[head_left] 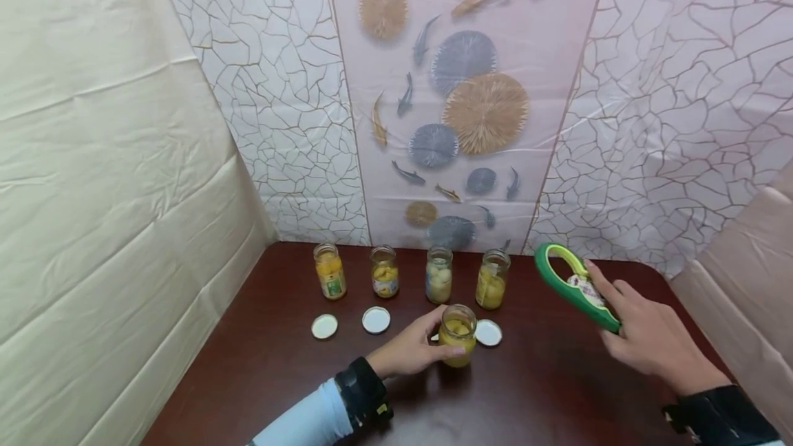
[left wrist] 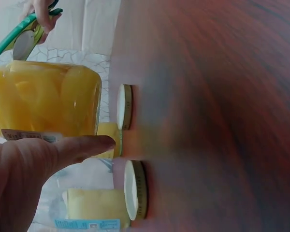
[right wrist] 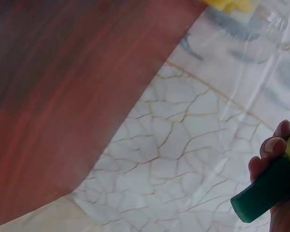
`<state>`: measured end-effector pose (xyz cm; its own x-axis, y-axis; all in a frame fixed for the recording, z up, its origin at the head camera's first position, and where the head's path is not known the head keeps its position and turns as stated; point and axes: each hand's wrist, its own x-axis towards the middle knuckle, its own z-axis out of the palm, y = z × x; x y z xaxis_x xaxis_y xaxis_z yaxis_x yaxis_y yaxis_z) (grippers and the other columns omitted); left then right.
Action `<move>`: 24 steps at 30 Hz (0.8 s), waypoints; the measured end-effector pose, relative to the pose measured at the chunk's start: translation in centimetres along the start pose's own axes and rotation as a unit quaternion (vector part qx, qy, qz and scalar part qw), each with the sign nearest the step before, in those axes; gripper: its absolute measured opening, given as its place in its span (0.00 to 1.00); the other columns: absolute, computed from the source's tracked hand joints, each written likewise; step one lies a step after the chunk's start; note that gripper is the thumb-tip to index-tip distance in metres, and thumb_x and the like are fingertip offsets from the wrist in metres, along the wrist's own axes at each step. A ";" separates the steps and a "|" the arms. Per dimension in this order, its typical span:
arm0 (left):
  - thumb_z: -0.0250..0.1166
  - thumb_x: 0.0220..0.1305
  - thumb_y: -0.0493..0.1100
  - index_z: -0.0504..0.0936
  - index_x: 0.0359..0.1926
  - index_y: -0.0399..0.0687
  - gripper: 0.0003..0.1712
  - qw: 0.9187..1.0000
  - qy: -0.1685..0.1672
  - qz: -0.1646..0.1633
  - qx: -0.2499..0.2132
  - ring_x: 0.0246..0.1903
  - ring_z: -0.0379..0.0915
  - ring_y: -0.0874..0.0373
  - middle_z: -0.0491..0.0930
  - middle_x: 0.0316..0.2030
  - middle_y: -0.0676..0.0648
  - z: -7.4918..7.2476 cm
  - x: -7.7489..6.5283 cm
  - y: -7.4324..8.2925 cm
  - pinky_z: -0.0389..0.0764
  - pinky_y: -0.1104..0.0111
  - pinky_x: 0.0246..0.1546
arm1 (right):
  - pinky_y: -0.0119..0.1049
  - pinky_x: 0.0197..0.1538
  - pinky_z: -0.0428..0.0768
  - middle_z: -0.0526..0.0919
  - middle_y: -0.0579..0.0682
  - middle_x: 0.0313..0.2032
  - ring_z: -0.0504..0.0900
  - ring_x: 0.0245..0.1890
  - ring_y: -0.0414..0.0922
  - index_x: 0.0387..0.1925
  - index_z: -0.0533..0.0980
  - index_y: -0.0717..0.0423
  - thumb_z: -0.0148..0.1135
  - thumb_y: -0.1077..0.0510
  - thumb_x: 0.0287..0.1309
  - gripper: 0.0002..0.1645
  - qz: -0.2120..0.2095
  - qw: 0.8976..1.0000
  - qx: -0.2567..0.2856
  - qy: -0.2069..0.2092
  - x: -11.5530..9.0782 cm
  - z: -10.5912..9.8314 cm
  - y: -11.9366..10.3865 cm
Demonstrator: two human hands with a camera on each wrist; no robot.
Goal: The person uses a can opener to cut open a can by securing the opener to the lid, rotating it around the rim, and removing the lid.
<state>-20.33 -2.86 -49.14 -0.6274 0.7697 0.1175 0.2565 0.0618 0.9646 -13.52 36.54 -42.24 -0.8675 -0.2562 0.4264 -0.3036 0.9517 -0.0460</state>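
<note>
My left hand (head_left: 411, 346) grips a glass jar (head_left: 457, 353) of yellow fruit pieces in syrup. The jar is upright, its mouth uncovered; in the left wrist view its base appears raised off the table. To the right, my right hand (head_left: 650, 332) holds a green jar opener (head_left: 570, 291) in the air by its handles. A small whitish, round lid-like piece (head_left: 584, 288) sits between the opener's arms. In the right wrist view only curled fingertips (right wrist: 273, 147) and one green handle end (right wrist: 261, 193) show at the edge.
Several uncovered jars stand in a row at the back of the dark red table (head_left: 266, 363), among them an orange-filled jar (head_left: 330, 274) and a pale-filled jar (head_left: 439, 277). White-sided lids, such as this lid (head_left: 376, 320), lie before them. A patterned cloth (head_left: 297, 122) hangs behind.
</note>
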 end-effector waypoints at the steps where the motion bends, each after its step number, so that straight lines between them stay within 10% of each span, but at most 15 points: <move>1: 0.66 0.72 0.47 0.68 0.69 0.68 0.28 1.000 0.000 -0.002 0.002 0.61 0.72 0.62 0.77 0.61 0.56 0.0 0.0 -0.1 0.76 0.66 0.58 | 0.34 0.20 0.62 0.71 0.50 0.31 0.62 0.20 0.40 0.81 0.48 0.42 0.72 0.59 0.39 0.68 0.006 1.000 0.001 -0.001 -0.2 0.1 0.3; 15: 0.67 0.70 0.55 0.68 0.67 0.74 0.28 0.997 0.050 -0.022 0.046 0.64 0.70 0.66 0.76 0.61 0.62 1.5 1.8 0.9 0.76 0.64 0.60 | 0.36 0.20 0.60 0.71 0.52 0.32 0.60 0.18 0.42 0.82 0.43 0.40 0.70 0.59 0.44 0.68 0.062 0.998 -0.002 -0.021 -1.8 0.3 1.7; 24: 0.69 0.62 0.66 0.70 0.69 0.68 0.37 0.975 0.111 -0.057 0.186 0.56 0.77 0.64 0.81 0.57 0.59 6.3 7.7 1.8 0.80 0.66 0.53 | 0.39 0.20 0.61 0.74 0.62 0.34 0.64 0.20 0.45 0.82 0.37 0.42 0.71 0.58 0.44 0.71 0.109 0.994 -0.014 -0.012 -2.7 -1.1 3.5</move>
<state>-20.05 7.19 -48.04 -0.7999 0.5912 0.1033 0.3999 0.3968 0.8262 -11.81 40.78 -42.52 -0.9208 -0.0478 0.3870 -0.0970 0.9893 -0.1088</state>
